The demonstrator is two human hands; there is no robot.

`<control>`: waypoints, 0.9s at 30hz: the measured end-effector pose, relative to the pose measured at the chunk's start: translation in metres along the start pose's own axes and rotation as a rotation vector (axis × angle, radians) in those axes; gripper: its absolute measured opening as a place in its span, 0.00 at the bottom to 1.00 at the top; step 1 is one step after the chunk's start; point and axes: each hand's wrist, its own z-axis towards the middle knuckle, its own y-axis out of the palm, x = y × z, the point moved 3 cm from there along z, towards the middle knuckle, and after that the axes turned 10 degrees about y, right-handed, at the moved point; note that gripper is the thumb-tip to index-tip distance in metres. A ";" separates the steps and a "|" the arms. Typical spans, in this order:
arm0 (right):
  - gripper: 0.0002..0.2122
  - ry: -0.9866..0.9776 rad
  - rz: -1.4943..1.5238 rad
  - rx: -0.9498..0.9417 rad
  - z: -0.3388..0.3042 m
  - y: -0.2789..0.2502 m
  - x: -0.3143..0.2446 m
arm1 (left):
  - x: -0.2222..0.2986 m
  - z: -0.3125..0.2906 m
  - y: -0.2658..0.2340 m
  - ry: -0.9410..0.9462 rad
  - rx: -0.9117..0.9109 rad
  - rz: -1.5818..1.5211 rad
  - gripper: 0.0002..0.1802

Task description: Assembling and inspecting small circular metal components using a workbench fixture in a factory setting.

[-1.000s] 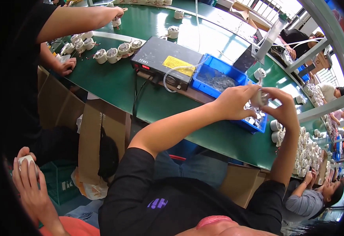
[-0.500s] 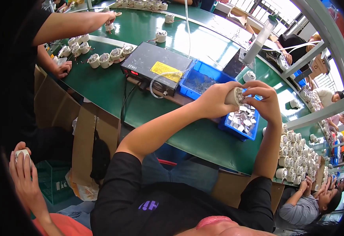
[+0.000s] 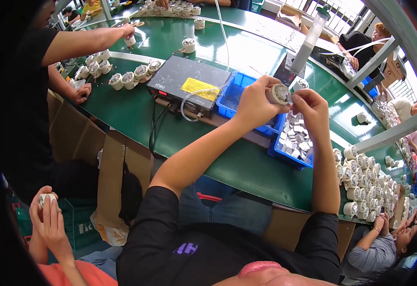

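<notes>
My left hand [image 3: 255, 106] is wrapped round a short off-white cylindrical part [image 3: 279, 95], its open end turned up toward me with metallic pieces showing inside. Against the rim of that part, my right hand [image 3: 312, 108] has its thumb and fingertips pinched together; whatever is between them is too small to make out. Below both hands stands a blue bin [image 3: 289, 158] full of small white and silvery blocks [image 3: 296, 138]. A second blue bin [image 3: 227, 110], partly hidden by my left hand, holds thin grey pieces.
Left of the bins sits a black control box [image 3: 189, 74] with a clear tube. Rows of similar cylinders [image 3: 361, 186] crowd the green table [image 3: 189, 143] at right, with more at far left [image 3: 128, 78]. Co-workers' arms [image 3: 87, 44] reach in from the left.
Both hands have moved up and slightly left with the cylindrical part, whose open end now faces me more. More of the white blocks shows beneath. The whole view has shifted a little.
</notes>
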 end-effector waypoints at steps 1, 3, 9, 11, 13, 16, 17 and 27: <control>0.07 -0.104 0.005 0.048 0.003 0.000 0.003 | -0.004 0.004 0.003 0.016 0.053 -0.060 0.37; 0.08 -0.210 0.014 0.100 0.005 0.002 0.006 | -0.009 0.008 0.006 0.037 0.103 -0.117 0.38; 0.17 -0.261 0.155 0.134 -0.001 0.013 0.006 | -0.011 0.016 0.009 0.093 0.111 -0.245 0.38; 0.19 -0.251 0.176 0.102 -0.004 0.013 0.003 | -0.013 0.016 0.009 0.119 0.114 -0.258 0.38; 0.20 -0.248 0.188 0.086 -0.005 0.014 0.003 | -0.012 0.017 0.008 0.134 0.116 -0.263 0.38; 0.21 -0.268 0.169 0.087 -0.007 0.015 0.002 | -0.007 0.015 0.007 0.147 0.119 -0.263 0.38; 0.21 -0.275 0.162 0.087 -0.007 0.016 0.001 | -0.007 0.016 0.007 0.151 0.119 -0.263 0.38; 0.24 -0.334 0.167 0.035 -0.006 0.015 0.004 | -0.007 0.014 0.007 0.138 0.125 -0.302 0.38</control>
